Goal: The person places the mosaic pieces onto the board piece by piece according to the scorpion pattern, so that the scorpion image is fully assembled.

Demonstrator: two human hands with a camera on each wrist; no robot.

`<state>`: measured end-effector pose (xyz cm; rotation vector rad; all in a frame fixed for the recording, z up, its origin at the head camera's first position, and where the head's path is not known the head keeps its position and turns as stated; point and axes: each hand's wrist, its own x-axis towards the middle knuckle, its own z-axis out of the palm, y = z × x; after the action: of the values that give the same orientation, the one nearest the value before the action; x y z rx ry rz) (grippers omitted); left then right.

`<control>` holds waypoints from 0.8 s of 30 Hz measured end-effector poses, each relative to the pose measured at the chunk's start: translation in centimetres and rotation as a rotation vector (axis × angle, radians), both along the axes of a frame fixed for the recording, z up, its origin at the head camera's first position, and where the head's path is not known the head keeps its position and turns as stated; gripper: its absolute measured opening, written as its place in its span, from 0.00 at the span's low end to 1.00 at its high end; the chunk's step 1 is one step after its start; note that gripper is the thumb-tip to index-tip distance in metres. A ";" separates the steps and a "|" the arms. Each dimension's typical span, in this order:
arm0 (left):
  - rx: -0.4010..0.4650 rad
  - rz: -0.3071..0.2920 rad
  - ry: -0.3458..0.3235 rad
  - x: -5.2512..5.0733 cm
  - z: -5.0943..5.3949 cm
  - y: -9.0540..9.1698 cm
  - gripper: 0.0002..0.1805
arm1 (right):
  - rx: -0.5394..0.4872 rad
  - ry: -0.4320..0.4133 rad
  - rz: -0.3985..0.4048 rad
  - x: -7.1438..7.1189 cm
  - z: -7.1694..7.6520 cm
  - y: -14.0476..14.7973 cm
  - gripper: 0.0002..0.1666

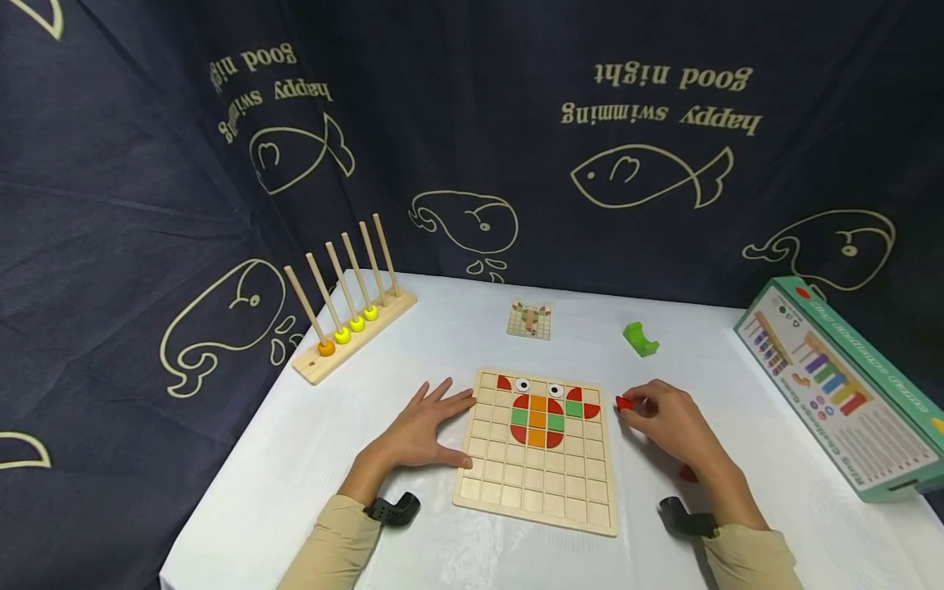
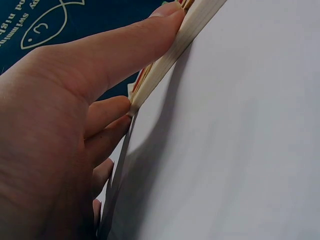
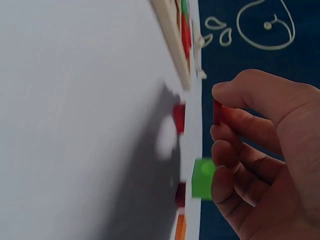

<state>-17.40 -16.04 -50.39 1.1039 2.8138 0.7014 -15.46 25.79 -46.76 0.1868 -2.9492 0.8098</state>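
A square wooden grid board [image 1: 501, 471] lies on the white table, with red, green and orange tiles and two eye tiles [image 1: 555, 390] in its upper cells. My left hand [image 1: 416, 434] is spread at the board's left side, thumb and fingertips touching its edge; in the left wrist view the thumb [image 2: 145, 42] rests on the rim. Just off the board's right edge, my right hand [image 1: 667, 422] pinches a small red piece [image 3: 217, 112] between thumb and fingers. Beyond that hand, another red piece [image 3: 180, 118] and a dark red one [image 3: 180, 194] lie on the table.
A picture card [image 1: 528, 320] lies behind the board, and a green curved block [image 1: 640, 339] stands behind my right hand. Far left is a peg rack [image 1: 369, 332] with beads; at right, a toy box [image 1: 841, 393]. A red piece [image 1: 689, 474] lies by my right forearm.
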 end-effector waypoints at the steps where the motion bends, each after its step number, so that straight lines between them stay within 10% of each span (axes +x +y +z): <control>1: -0.001 0.000 0.001 0.0 0.0 0.0 0.55 | -0.002 0.012 0.015 -0.2 0.0 -0.4 0.16; 24: 0.005 0.002 0.003 0.0 -0.1 0.0 0.56 | 0.036 0.058 0.279 -3.2 1.3 -11.7 0.14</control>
<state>-17.35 -16.00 -50.51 1.1033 2.8180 0.7073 -18.70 14.11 -45.46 0.6239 -2.9223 0.7647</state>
